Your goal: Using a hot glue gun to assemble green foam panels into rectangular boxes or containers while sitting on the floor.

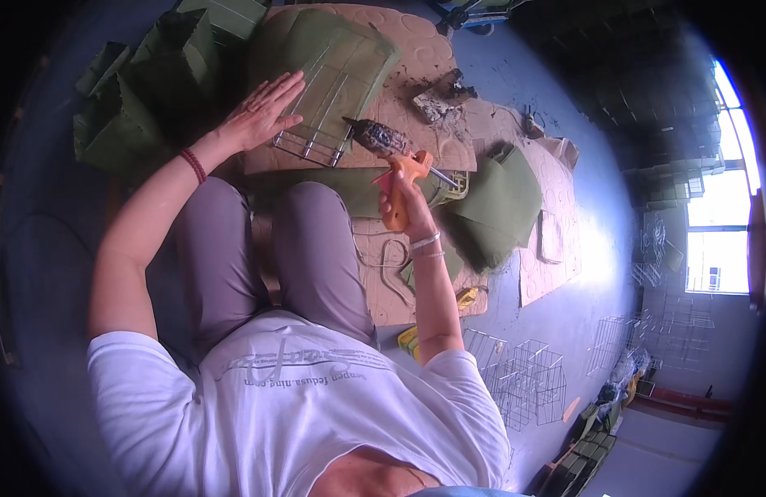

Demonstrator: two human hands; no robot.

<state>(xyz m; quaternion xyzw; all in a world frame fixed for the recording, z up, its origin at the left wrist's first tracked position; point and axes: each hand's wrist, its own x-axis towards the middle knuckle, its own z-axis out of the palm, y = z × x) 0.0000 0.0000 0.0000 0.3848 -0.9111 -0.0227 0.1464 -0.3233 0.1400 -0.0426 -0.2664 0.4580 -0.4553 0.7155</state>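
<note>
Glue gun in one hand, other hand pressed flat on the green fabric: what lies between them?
In the head view, the wire frame's bare end, poking from the green fabric cover, lies between the left hand and the glue gun.

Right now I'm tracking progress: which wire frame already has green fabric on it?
The wire frame under the left hand, half-sleeved in green fabric; the wire frames by the right elbow are bare.

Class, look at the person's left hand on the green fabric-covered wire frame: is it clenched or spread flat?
Spread flat. The left hand lies palm down with fingers extended on the green fabric-covered wire frame.
</note>
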